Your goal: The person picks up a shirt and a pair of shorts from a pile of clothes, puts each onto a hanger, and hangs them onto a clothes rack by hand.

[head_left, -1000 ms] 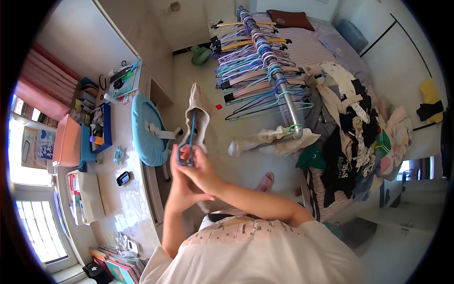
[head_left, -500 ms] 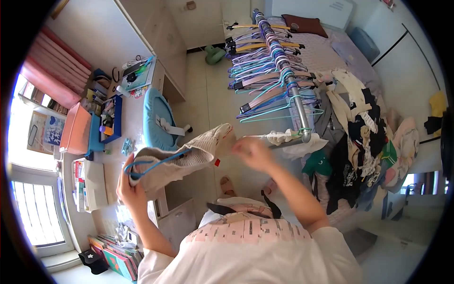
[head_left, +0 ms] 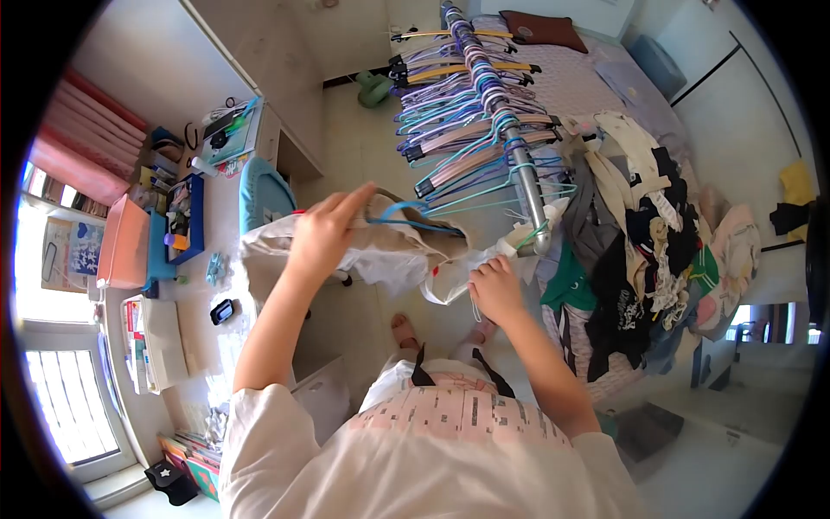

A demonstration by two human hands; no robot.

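Observation:
A beige garment [head_left: 277,238] with a blue hanger [head_left: 402,213] in its opening stretches out in front of me. My left hand [head_left: 333,233] grips it from above, fingers pointing toward the rack. My right hand [head_left: 494,281] is closed on a white garment [head_left: 454,278] near the rack's near end. That white cloth hangs beside the metal rail [head_left: 529,186], partly behind the beige one. Many hangers [head_left: 458,112], blue, purple, pink and yellow, hang along the rail.
A pile of clothes [head_left: 640,233] lies on the bed [head_left: 562,82] at the right. A blue chair [head_left: 264,197] stands by the desk [head_left: 194,337] at the left. A green object [head_left: 373,89] sits on the floor beyond.
The beige garment, turned about, has moved right toward the rack with my left hand. My right hand has come down and closed on the white garment.

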